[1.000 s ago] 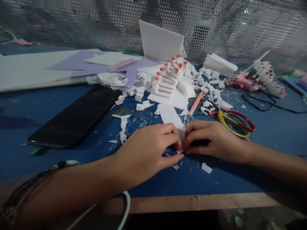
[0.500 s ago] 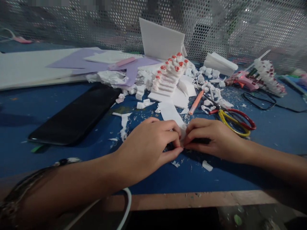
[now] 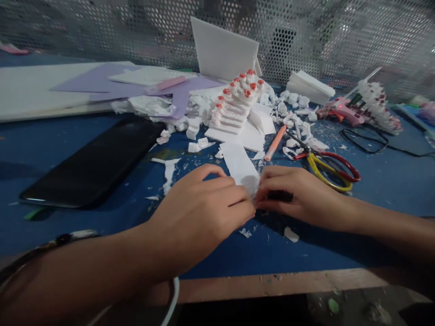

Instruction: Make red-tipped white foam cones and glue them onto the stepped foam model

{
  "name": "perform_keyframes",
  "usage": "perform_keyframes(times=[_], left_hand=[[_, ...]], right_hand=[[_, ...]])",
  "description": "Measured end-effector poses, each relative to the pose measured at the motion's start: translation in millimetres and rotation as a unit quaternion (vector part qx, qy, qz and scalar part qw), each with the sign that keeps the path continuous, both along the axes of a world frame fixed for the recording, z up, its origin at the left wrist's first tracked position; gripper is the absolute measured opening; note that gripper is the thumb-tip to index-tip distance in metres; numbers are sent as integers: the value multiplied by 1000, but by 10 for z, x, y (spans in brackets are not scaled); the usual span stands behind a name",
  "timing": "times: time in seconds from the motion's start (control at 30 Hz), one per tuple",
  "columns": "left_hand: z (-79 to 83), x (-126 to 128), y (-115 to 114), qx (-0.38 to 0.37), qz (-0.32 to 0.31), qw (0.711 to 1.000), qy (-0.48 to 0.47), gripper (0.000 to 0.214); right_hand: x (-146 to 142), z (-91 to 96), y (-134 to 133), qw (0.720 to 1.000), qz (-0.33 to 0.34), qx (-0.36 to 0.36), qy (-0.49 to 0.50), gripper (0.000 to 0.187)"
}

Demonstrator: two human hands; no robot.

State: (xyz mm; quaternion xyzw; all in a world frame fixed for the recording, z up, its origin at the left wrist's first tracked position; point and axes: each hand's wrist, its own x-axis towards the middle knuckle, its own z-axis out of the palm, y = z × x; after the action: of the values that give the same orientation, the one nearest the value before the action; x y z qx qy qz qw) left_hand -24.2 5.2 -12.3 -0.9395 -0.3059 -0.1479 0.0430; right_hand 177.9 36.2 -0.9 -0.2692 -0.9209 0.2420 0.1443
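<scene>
A white paper strip (image 3: 239, 164) lies slantwise on the blue table, its near end between my two hands. My left hand (image 3: 212, 208) has its fingers pressed together at that end, the tips slightly blurred. From the other side, my right hand (image 3: 292, 192) pinches the same end between thumb and fingers. The fingertips of both hands nearly touch, and they hide the strip's edge. Just beyond the strip stands a small white stepped model (image 3: 234, 113) with several red-topped white pieces along its sides.
Scissors (image 3: 329, 170) with red and yellow handles lie right of my right hand, near an orange stick (image 3: 275, 142). A black phone (image 3: 91, 160) is at left. Behind are paper scraps (image 3: 149, 106), a pink glue gun (image 3: 346, 111) and a white board (image 3: 224, 47).
My left hand's fingers have closed together and flattened over the strip's near end. The right hand keeps its pinch. The whole view has shifted slightly.
</scene>
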Motion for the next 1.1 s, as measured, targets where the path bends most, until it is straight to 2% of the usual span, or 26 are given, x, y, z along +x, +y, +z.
perform_keyframes(times=[0.1,0.23,0.33,0.5,0.67,0.93,1.1], left_hand=[[17,3,27,-24,-3,1000,-13,31],[17,6,74,-76,-3,996,-46,19],[13,16,81,-104,0,992,-75,13],[48,66,90,-133,29,987,-86,15],[80,124,179,-222,70,969,-86,16],[128,157,182,-184,39,982,-30,10],[199,143,219,-252,49,962,-90,14]], right_hand=[[-8,-9,-1,1000,-11,-14,-9,9],[-10,5,-20,998,-40,-36,-13,4],[-7,16,-33,998,-50,-42,-8,8],[40,-16,10,1000,3,-11,16,10],[86,-21,67,999,40,6,11,10],[69,-33,10,999,16,43,8,11],[109,-40,-19,993,-4,108,48,12]])
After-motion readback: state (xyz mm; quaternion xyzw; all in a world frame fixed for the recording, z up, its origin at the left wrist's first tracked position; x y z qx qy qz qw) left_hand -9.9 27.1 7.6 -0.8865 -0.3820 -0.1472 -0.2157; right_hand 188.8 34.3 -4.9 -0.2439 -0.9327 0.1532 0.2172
